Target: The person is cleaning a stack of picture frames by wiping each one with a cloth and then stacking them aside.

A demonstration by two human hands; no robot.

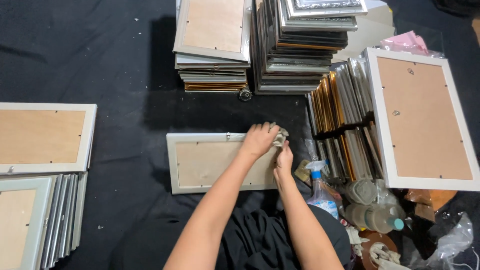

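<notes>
frame's (200,162) right end under hands, left frames (30,220) cut by edge

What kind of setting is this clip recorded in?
Probably a picture-frame workshop or packing area, worked on the floor. Tall stacks of frames stand on a black cloth, the left hand presses a rag on a face-down frame, and a spray bottle stands nearby.

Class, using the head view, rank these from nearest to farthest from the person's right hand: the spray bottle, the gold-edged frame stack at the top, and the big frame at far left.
From the right hand:
1. Spray bottle, just right and below.
2. Gold-edged frame stack, up and left.
3. Big frame, far left edge.
</notes>
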